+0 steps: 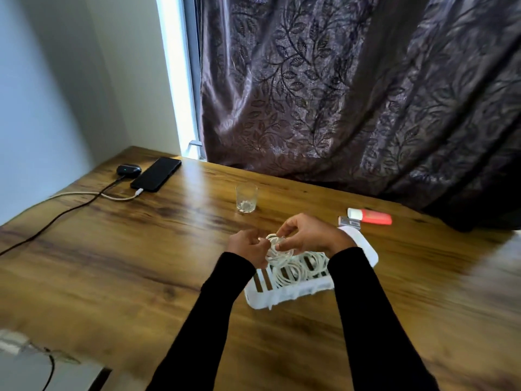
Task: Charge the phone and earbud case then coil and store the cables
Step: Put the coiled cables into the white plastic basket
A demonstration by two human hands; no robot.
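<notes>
Charging under way, coiling in hand

Earbud case (128, 169) and phone (156, 174) lie plugged in at the worktop's (112, 249) far left, cables trailing off. Left hand (248, 245) and right hand (306, 235) together pinch a white cable coil (277, 249) over the white basket (287, 294), which already holds coils. Unplugging and storing the charging leads remains, I judge.

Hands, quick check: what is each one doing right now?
Left hand: closed, pinching the white cable coil above the white basket.
Right hand: closed on the same coil, fingers pinching its top.
</notes>
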